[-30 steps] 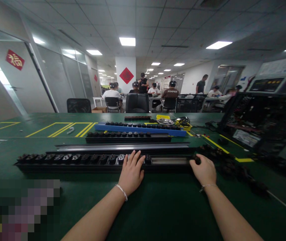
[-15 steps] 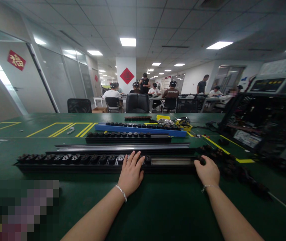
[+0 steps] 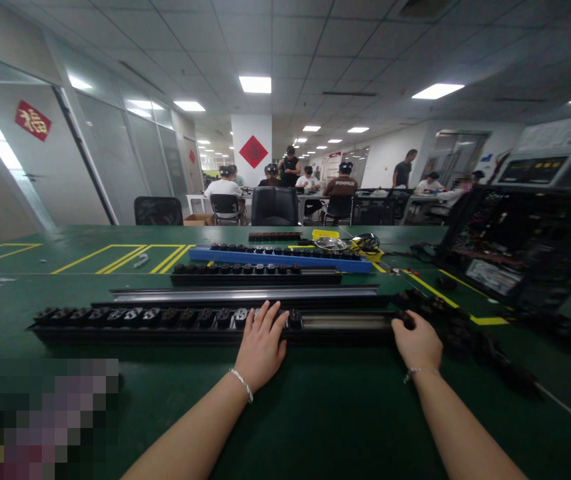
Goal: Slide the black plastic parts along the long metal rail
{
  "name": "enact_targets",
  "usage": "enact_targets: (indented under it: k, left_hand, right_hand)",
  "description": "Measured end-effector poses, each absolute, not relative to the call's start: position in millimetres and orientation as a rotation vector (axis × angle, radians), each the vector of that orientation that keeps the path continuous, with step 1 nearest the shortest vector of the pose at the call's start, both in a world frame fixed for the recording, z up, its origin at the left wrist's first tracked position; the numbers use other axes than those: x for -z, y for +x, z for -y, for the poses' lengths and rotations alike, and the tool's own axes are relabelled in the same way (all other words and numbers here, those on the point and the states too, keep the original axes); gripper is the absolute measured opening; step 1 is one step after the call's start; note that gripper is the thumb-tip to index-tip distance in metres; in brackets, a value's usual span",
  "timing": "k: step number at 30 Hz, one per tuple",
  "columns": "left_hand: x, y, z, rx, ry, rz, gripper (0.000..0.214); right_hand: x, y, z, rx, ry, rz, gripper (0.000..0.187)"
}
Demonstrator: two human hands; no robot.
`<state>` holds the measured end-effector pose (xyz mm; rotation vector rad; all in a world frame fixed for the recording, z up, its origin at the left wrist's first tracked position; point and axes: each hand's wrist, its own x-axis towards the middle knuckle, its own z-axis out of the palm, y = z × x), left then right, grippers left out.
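Observation:
A long black power-strip housing [image 3: 130, 336] lies across the table before me, with a row of black socket modules [image 3: 169, 317] along its left and middle part. My left hand [image 3: 263, 343] rests with fingers spread over the modules near the middle and hides some of them. To its right is one more socket module [image 3: 295, 319], then a bare stretch of the channel [image 3: 350, 322]. At the housing's right end, my right hand [image 3: 418, 341] is closed on a small black socket module [image 3: 408, 321], mostly covered by the fingers.
Behind the housing lie a silver-and-black rail [image 3: 245, 294], a shorter black strip [image 3: 255, 274] and a blue strip [image 3: 280, 259]. Loose dark parts with wires [image 3: 485, 350] spread to the right, near a black open-frame rack [image 3: 490, 247]. People sit at tables beyond.
My right hand has moved slightly to the right with the black socket module. My left hand stays in place on the row.

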<state>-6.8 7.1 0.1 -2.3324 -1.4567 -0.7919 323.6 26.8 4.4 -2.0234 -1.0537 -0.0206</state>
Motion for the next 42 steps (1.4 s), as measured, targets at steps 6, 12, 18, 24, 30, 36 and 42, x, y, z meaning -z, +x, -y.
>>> enact_targets:
  k: [6,12,18,24,30,36,42]
  left_hand:
    - [-0.5,-6.8,-7.0,0.791,-2.336,1.459,0.052]
    - [-1.0,-6.5,-7.0,0.797,-2.321,1.443,0.052]
    - [-0.4,-6.7,-7.0,0.809,-2.318,1.429,0.053]
    - [-1.8,-6.5,-6.3,0.797,-2.324,1.443,0.052]
    - [-1.9,-6.9,-6.2,0.797,-2.336,1.448,0.052]
    - [-1.1,-6.8,-6.4,0.803,-2.324,1.438,0.053]
    - [-1.2,-6.4,-6.3,0.807,-2.328,1.444,0.051]
  right_hand:
    - [-6.5,326.6,-25.8,-0.014,-2.053,1.027,0.050]
    - [-5.0,327.0,-26.0,0.009,-2.036,1.042,0.049]
    - [-3.4,326.7,-25.6,0.060,-2.024,1.053,0.049]
    - [-3.4,327.2,-25.5,0.075,-2.028,1.064,0.048]
    - [-5.0,326.8,-25.1,0.072,-2.054,1.067,0.049]
    - [-3.9,330.7,-25.2,0.053,-2.033,1.075,0.049]
    - [-1.3,334.7,-27.6,0.041,-2.012,1.081,0.049]
